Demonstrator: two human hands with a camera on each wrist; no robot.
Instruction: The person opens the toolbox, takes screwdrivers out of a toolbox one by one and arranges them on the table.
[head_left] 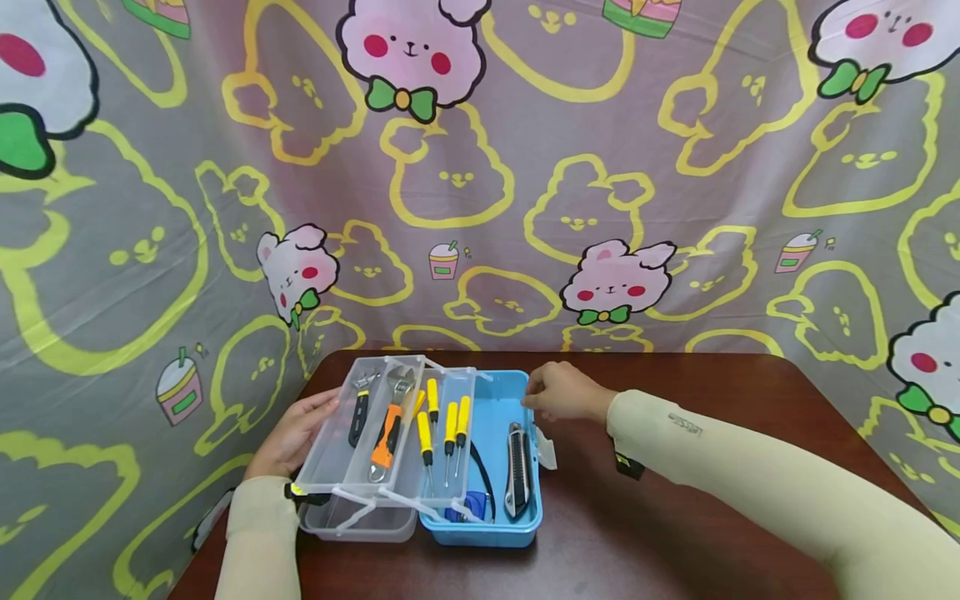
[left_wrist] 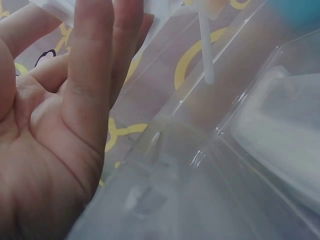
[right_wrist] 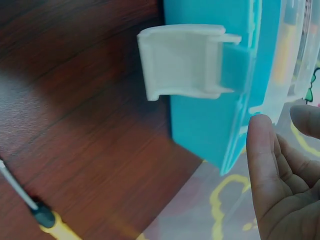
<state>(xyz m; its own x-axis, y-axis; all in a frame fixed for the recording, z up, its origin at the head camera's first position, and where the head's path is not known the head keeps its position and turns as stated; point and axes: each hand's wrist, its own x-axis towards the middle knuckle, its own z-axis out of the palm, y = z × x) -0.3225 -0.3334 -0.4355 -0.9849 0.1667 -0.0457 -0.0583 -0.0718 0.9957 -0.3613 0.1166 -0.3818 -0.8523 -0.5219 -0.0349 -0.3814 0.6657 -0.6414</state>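
Observation:
A blue toolbox (head_left: pixel 480 537) stands with its clear trays (head_left: pixel 330 454) swung out to the left. The upper trays hold a black-handled adjustable wrench (head_left: pixel 360 417), an orange-handled adjustable wrench (head_left: pixel 387 433) and several yellow-handled screwdrivers (head_left: pixel 451 429). A utility knife (head_left: pixel 517 471) lies in the blue base. My left hand (head_left: pixel 296 429) touches the outer left edge of the trays, fingers fairly straight in the left wrist view. My right hand (head_left: pixel 562 392) is at the far right corner of the blue rim; the right wrist view shows thumb and finger apart.
A white latch (right_wrist: pixel 182 62) sticks out from the toolbox's right side, hanging open. One more screwdriver (right_wrist: pixel 47 220) lies on the dark wooden table (head_left: pixel 660 533), hidden in the head view. Beyond the table hangs a patterned curtain (head_left: pixel 480 250). A blue item (head_left: pixel 471 504) sits in the base.

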